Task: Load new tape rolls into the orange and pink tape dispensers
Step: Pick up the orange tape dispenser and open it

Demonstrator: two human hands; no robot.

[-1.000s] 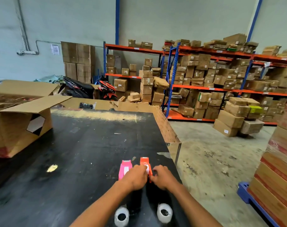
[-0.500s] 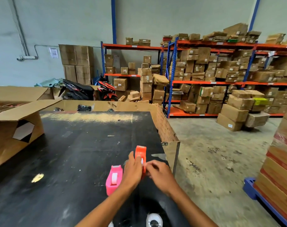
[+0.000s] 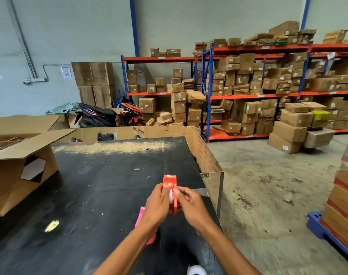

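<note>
At the near counter [image 3: 85,195] edge a spare tape roll [image 3: 196,270] lay; just beyond, the pink dispenser [image 3: 142,221] sat under the left hand [image 3: 157,207], whose grip, with the right hand [image 3: 191,207], clasped the orange dispenser [image 3: 170,184] upright; a slip could drop it off the close right edge

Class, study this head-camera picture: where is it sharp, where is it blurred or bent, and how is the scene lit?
Head view: the orange dispenser between the left hand and right hand is fairly sharp; the black table smears toward the bottom edge; the blue shelf posts lean from wide-angle distortion; lighting is soft and even, without harsh shadows or glare.
</note>
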